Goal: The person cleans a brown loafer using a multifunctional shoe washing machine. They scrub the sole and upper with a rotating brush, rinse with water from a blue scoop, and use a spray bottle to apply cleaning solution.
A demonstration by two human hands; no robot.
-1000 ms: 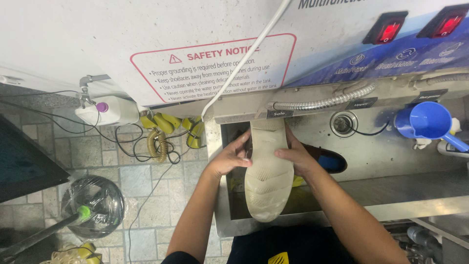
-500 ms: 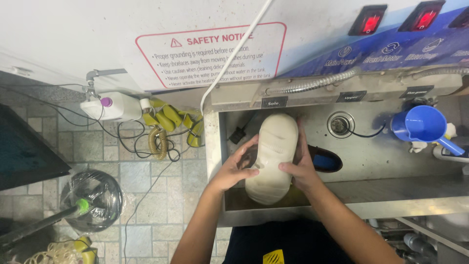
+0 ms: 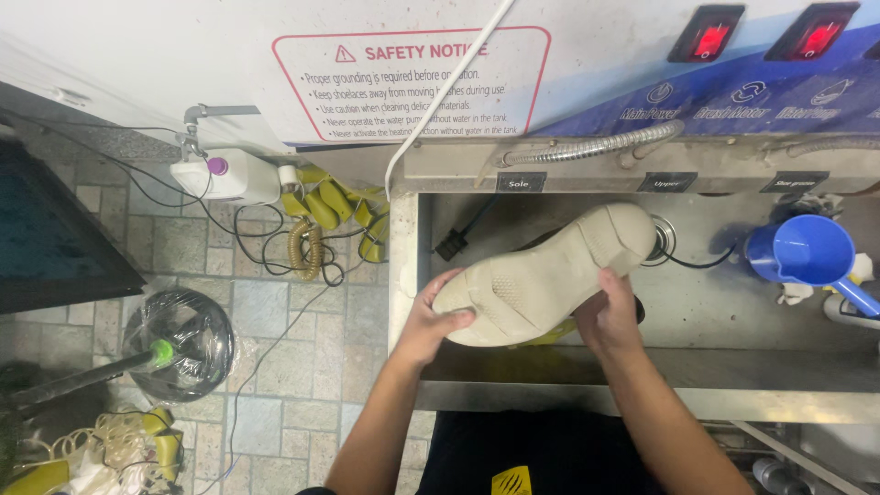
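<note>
Shoe (image 3: 550, 275) now lies slanted, not upright like before, left hand (image 3: 431, 321) and right hand (image 3: 610, 316) both gripping it over the sink (image 3: 733, 367).

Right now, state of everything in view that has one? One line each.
Shoe: sole up, held over the metal basin, lying slantwise.
Left hand: gripping one end of the shoe.
Right hand: gripping the shoe's side near the middle.
Two red switches: lit.
Blue scoop: in the basin, lying tilted.
White jug: on the tiled floor, purple cap on.
Yellow coiled hose: loose on the floor.
</note>
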